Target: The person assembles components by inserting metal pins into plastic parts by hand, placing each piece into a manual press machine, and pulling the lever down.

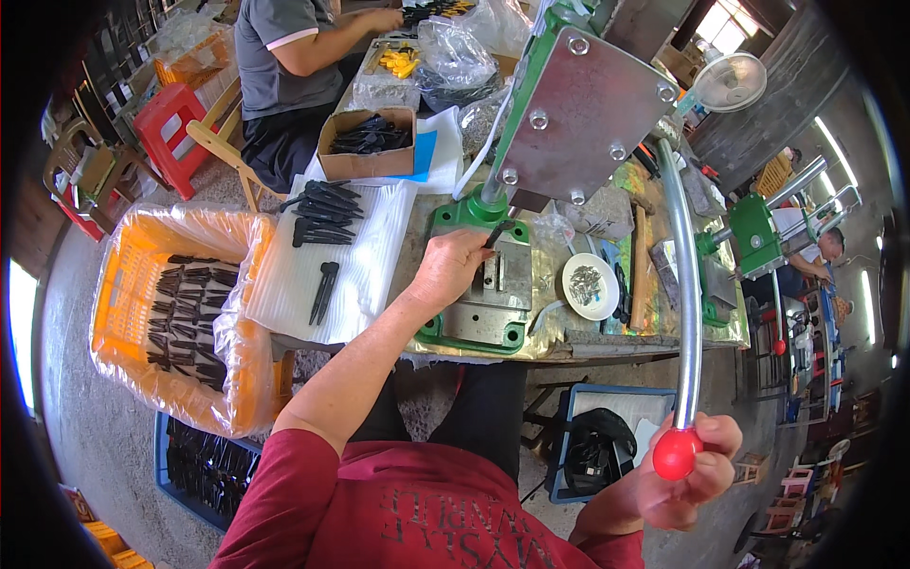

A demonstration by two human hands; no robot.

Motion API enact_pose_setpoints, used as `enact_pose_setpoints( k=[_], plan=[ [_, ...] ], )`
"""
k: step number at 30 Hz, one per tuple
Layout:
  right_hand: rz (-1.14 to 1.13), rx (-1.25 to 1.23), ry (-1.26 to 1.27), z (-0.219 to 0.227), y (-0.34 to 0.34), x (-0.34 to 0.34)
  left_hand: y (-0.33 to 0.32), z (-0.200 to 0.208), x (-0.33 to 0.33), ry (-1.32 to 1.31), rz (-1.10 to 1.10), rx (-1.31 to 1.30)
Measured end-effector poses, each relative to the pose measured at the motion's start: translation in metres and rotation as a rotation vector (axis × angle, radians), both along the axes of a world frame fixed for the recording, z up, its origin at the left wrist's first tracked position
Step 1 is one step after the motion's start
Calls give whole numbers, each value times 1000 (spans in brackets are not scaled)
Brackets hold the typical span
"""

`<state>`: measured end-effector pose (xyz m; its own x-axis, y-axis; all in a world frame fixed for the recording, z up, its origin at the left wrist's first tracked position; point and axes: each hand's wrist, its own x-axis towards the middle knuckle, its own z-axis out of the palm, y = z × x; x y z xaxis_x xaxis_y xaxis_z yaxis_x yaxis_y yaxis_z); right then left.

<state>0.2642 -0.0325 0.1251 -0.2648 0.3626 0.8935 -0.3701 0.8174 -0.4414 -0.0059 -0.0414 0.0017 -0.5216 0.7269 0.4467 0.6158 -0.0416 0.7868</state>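
Note:
My left hand (449,270) is closed on a small black plastic piece (500,231) at the green bench press (436,327). The piece's end points toward the metal block (505,269) under the ram; my fingers hide the rest. My right hand (700,474) grips the lower end of the long steel lever (690,313), by its red ball knob (675,454). Several slim black pointed pieces (327,211) lie in a pile on white foam sheeting (270,294), left of my left hand. Two more black pieces (324,292) lie nearer me.
An orange crate (116,289) lined with plastic holds rows of black pieces at left. A cardboard box (365,168) of black parts stands beyond the foam. Right of the press are a white bowl (590,286) of small metal parts and a hammer (641,256). Another person (284,85) sits opposite.

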Motion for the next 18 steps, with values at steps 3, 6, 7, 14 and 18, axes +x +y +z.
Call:
enact_pose_setpoints(
  k=[3,6,7,14,18],
  plan=[
    [-21,-11,-174,15,-9,-7,1,-5,-2,10,-2,15],
    [-113,-71,-271,28,-16,-9,1,-5,-1,-16,-11,58],
    [-124,-130,-325,31,-18,-9,2,-4,0,-23,-15,52],
    [-185,-246,-389,41,-20,-16,1,-5,-2,-19,-4,51],
    [-292,39,-652,6,-5,-14,-1,-5,-4,24,11,64]
  ],
)
